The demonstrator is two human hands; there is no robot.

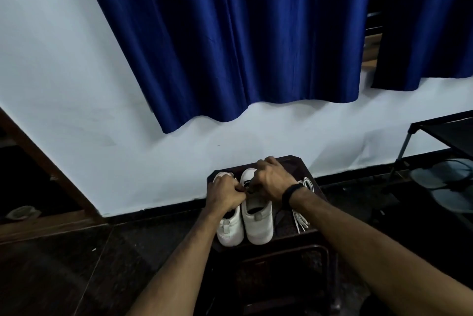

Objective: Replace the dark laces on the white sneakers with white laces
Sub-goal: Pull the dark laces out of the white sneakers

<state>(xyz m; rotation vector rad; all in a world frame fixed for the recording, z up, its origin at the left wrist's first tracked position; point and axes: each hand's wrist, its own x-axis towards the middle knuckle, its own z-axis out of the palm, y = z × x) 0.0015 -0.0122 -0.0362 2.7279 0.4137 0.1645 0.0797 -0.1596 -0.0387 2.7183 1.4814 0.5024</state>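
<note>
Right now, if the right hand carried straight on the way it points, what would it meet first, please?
The right hand points down and left at the right sneaker; it would likely meet that shoe's dark lace first, then the left hand, though depth is unclear.

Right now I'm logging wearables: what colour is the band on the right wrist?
Black; the wrist band shows best in the head view.

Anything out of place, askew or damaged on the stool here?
Nothing stands out. Both white sneakers sit side by side on the dark stool, white laces lie loose beside them, and both hands, left hand and right hand, work at the dark lace.
</note>
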